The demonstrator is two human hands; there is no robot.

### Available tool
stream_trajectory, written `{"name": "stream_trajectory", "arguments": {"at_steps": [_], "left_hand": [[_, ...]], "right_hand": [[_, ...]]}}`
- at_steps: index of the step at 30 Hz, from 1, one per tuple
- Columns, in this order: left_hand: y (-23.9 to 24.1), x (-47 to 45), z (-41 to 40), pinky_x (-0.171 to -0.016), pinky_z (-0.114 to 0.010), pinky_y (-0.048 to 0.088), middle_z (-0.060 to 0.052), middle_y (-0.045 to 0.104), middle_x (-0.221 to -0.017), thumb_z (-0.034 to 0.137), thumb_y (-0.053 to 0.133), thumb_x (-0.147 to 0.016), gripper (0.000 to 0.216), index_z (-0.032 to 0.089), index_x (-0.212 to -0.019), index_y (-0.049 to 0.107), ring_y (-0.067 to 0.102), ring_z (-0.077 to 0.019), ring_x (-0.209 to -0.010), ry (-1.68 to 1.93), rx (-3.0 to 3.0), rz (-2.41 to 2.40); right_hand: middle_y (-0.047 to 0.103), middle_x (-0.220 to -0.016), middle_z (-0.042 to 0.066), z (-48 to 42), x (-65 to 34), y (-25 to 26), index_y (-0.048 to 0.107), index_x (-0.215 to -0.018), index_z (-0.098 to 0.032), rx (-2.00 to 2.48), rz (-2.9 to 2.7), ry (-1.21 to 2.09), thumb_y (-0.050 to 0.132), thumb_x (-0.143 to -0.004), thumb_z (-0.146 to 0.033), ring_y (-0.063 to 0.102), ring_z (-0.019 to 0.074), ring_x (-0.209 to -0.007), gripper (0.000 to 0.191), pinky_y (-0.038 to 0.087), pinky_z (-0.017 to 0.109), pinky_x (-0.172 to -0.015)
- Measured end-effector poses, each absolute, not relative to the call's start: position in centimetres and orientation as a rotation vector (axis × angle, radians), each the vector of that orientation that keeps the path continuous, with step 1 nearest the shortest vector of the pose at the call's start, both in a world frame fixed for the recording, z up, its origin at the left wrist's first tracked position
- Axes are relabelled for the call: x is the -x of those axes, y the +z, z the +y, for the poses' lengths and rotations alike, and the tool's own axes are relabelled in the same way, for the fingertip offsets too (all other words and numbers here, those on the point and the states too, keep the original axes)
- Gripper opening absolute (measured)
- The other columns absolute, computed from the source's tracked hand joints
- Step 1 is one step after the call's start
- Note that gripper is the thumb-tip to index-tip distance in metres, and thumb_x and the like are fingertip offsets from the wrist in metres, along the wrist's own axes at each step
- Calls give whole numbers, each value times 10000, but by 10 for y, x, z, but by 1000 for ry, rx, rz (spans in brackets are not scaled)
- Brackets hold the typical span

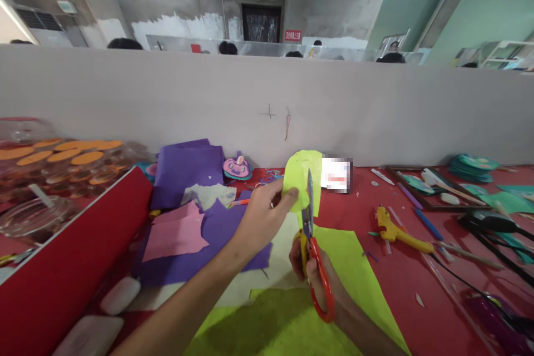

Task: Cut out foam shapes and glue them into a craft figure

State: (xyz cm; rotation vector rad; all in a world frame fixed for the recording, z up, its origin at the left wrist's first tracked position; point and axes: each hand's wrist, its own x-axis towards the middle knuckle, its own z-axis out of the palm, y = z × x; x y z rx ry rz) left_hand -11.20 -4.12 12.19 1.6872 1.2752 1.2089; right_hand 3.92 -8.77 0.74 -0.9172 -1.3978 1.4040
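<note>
While a red felt roll (62,267) and purple felt sheets (187,169) crowd the red table's (409,283) left side, the left hand (261,217) pinches a small lime-green felt piece (301,175) mid-table. Red-handled scissors (314,245), blades upright against the piece, are gripped by the right hand (319,281). A yellow glue gun (400,232) lies further right.

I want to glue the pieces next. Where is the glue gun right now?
In the head view the yellow glue gun lies on the red table, right of the scissors and just below the dark tray.
</note>
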Motion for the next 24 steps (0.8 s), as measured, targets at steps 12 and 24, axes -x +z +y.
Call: {"name": "stream_trajectory", "arguments": {"at_steps": [12,24], "left_hand": [[124,106,-46,-556,-287,253,14,440,-634,346,500,-925,314,174,-661,487,382,-122,-592,1169,-1697,1322],[121,105,-47,-524,-272,233,29,375,-615,467,487,-953,414,183,-657,434,330,-101,-556,1269,-1625,1281]], "right_hand": [[400,-621,-67,-87,-44,4,540,-865,-207,802,-1406,1382,472,-850,-838,324,88,-495,635,266,233,-461],[391,-647,-61,-87,-45,4,563,-857,-207,795,-1414,1430,517,-830,-833,302,91,-522,628,285,220,-466]]}}
